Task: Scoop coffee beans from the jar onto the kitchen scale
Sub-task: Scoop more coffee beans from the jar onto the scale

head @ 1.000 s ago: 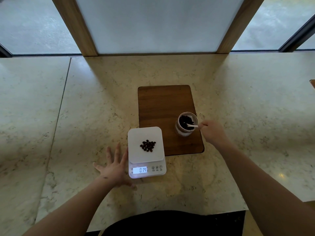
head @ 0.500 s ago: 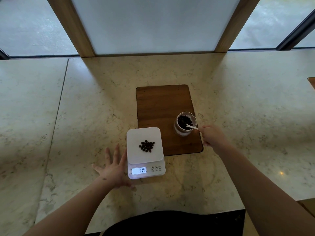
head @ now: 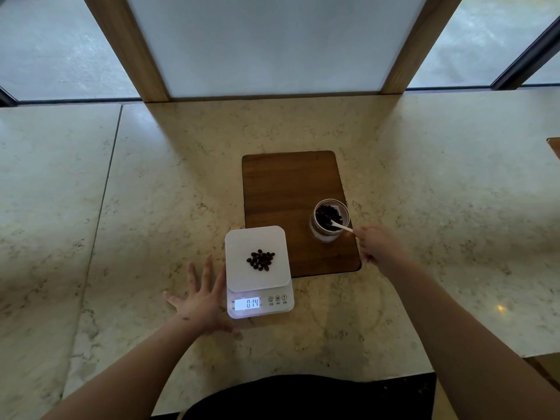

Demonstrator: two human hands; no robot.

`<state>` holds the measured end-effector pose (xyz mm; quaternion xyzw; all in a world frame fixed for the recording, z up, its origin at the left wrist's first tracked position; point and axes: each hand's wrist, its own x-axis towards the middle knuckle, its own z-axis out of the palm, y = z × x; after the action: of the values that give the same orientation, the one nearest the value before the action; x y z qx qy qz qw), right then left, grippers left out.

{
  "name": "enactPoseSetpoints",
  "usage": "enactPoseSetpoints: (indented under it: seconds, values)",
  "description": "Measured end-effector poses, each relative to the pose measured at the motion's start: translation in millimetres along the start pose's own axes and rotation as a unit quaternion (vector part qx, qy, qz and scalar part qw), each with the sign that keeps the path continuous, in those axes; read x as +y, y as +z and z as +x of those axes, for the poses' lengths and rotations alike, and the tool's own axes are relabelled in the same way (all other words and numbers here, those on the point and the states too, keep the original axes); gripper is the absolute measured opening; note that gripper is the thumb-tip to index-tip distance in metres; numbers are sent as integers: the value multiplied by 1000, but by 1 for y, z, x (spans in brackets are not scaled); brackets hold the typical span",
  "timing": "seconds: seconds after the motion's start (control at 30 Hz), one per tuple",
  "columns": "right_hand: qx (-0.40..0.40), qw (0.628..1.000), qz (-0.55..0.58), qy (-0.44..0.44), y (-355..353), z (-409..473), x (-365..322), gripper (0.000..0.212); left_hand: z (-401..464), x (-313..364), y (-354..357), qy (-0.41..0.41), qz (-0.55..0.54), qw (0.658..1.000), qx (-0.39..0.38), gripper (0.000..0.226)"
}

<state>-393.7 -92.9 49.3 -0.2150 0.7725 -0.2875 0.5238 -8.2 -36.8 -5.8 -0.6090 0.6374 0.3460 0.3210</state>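
Note:
A white kitchen scale (head: 239, 244) stands on the marble counter with a small pile of coffee beans (head: 260, 260) on its platform; its lit display reads 014. A glass jar (head: 328, 221) of dark beans stands on the near right part of a wooden board (head: 281, 189). My right hand (head: 378, 247) pinches the handle of a white spoon (head: 341, 226) whose bowl is down among the beans in the jar. Flat on the counter, fingers spread, my left hand (head: 201, 301) rests against the scale's left side.
The marble counter (head: 151, 192) runs wide to both sides, with a seam at the left. A frosted panel in a wooden frame (head: 127, 47) rises at the back edge. A brown object's corner (head: 554, 147) shows at the far right.
My right hand has drawn slightly back toward me, with the spoon still in the jar. The left hand and the scale reading are unchanged.

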Motion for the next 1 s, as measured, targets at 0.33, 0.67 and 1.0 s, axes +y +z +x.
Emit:
enactPoseSetpoints:
  seconds: [0.33,0.67,1.0]
  values:
    - [-14,997,59,39,2,-6,-4,34,-2,2,-2,4,-2,1000,-5,160]
    - [-14,996,79,46,4,-21,-11,29,-1,0,-1,5,-2,1000,-1,162]
    - [-17,998,59,25,-3,-28,-18,23,0,0,0,1,0,1000,1,163]
